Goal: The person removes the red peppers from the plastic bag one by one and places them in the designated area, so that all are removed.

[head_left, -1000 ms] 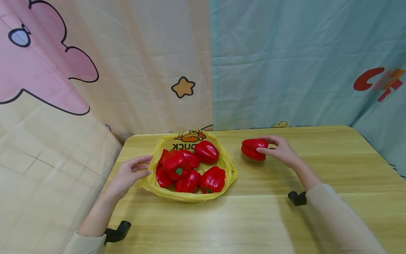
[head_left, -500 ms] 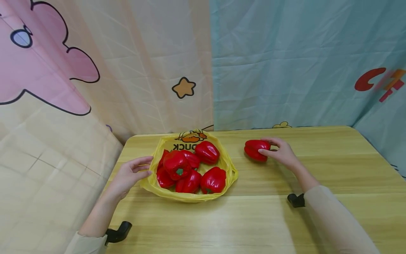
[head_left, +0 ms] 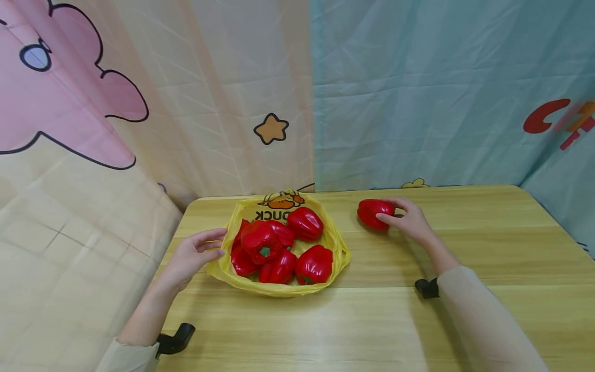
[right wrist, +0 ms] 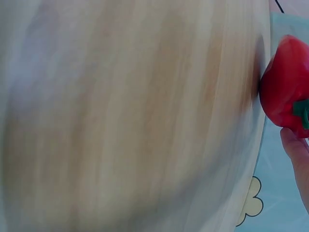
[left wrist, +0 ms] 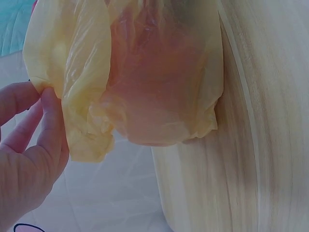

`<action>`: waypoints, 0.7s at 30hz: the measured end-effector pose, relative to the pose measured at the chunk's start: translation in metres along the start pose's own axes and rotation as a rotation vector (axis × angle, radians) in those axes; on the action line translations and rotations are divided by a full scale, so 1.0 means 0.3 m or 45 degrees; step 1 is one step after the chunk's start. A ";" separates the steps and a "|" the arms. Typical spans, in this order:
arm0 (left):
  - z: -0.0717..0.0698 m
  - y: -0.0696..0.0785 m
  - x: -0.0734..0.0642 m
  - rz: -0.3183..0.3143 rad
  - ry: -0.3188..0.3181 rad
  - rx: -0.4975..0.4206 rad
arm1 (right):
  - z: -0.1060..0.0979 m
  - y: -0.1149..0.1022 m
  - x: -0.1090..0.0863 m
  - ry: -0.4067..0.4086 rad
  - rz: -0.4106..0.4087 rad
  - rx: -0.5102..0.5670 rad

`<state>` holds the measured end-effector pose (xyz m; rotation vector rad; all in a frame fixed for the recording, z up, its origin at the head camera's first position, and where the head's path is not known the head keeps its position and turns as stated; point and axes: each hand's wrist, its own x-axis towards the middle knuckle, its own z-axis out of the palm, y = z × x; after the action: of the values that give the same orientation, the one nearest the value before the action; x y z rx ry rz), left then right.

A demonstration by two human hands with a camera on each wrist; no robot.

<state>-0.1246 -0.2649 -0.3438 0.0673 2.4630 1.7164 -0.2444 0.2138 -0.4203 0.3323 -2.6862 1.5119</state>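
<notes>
A yellow plastic bag (head_left: 338,243) lies spread wide on the table, its mouth facing up. Several glossy red bell peppers (head_left: 314,264) with green stems are inside it. At the bag's left rim, my left hand (head_left: 188,257) pinches the plastic between thumb and fingers, as the left wrist view also shows of the bag (left wrist: 87,72). To the right of the bag, apart from it, my right hand (head_left: 411,222) grips one more red bell pepper (head_left: 372,213) from its right side. That pepper's green stem (right wrist: 301,111) shows in the right wrist view.
The wooden table (head_left: 325,330) has its back edge close behind the bag. A printed curtain (head_left: 223,103) hangs beyond it and along the left. Black mounts (head_left: 176,340) stick out from both wrists.
The right hand and its bell pepper dipped slightly, then rose a little. The left hand stays at the bag's rim. The whole head view has shifted slightly.
</notes>
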 end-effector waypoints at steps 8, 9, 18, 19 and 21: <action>-0.001 0.002 -0.002 -0.005 -0.008 0.006 | 0.018 -0.010 0.023 0.033 -0.007 0.028; -0.001 0.002 -0.001 -0.006 -0.006 0.010 | 0.020 -0.010 0.027 0.036 -0.001 0.028; 0.000 0.002 0.004 -0.003 -0.005 0.027 | 0.042 -0.002 0.076 0.052 -0.011 -0.024; 0.000 0.002 0.005 -0.002 -0.006 0.031 | 0.045 -0.001 0.082 0.054 -0.014 -0.034; 0.001 0.003 0.007 0.000 -0.009 0.036 | 0.050 -0.001 0.091 0.062 -0.017 -0.047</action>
<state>-0.1268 -0.2640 -0.3433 0.0763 2.4830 1.6784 -0.2700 0.1964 -0.4242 0.3072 -2.6654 1.4450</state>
